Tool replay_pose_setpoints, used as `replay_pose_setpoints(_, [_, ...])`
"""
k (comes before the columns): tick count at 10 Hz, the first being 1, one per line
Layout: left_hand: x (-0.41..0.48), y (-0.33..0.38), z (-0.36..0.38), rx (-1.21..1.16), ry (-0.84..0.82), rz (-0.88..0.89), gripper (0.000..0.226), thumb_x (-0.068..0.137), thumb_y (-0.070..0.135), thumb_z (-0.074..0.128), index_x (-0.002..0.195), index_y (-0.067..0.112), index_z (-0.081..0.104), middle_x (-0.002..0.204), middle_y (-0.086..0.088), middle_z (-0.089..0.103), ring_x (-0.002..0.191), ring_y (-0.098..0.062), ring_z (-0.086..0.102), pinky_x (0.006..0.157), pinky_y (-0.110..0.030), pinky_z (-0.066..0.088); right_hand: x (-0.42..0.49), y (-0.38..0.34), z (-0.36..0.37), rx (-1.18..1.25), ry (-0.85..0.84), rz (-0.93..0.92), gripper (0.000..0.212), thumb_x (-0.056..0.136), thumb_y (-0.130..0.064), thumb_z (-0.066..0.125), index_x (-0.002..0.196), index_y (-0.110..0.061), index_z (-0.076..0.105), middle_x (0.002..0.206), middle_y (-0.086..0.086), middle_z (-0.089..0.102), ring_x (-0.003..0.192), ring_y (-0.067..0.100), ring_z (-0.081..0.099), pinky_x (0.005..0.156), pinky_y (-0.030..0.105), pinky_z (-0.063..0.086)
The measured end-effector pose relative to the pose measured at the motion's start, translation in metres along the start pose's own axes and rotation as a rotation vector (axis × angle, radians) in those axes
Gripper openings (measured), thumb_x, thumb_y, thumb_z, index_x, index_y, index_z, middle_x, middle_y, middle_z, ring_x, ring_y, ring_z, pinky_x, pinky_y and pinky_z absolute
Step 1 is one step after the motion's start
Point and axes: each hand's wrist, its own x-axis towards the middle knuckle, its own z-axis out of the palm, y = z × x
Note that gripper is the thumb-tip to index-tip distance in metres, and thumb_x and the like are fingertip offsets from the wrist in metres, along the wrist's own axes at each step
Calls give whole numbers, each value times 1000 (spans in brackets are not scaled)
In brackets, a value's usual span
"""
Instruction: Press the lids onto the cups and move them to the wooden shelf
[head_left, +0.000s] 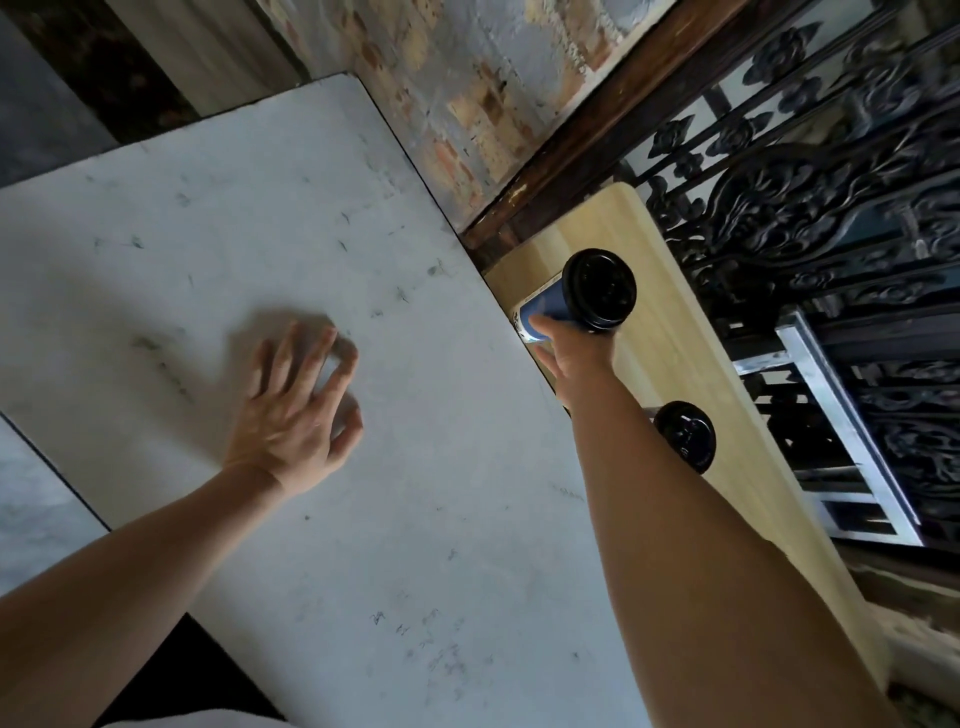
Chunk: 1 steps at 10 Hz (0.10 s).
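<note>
A blue paper cup (545, 310) with a black lid (600, 290) is over the wooden shelf (649, 332), beside the table's right edge. My right hand (574, 353) grips the cup's side from below the lid. A second cup with a black lid (684, 435) stands on the shelf nearer to me, partly hidden behind my right forearm. My left hand (298, 410) rests on the white marble table (208, 260), fingers spread and holding nothing.
Behind the shelf runs a black ornate iron railing (810, 208) with a white metal frame (841, 415) beyond it. A worn brick wall (467, 104) rises past the table's far corner. A second pale tabletop (31, 493) lies at the left edge.
</note>
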Motion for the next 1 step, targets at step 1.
replay_pose_setpoints(1, [3, 1, -1, -10, -10, -5, 63, 90, 41, 50, 146, 11, 52, 158, -19, 42, 145, -51, 34, 121, -63, 21, -3, 9, -2, -16, -36, 57, 82, 68, 0, 87, 136, -22, 47, 132, 3, 59, 102, 18, 65, 68, 28, 57])
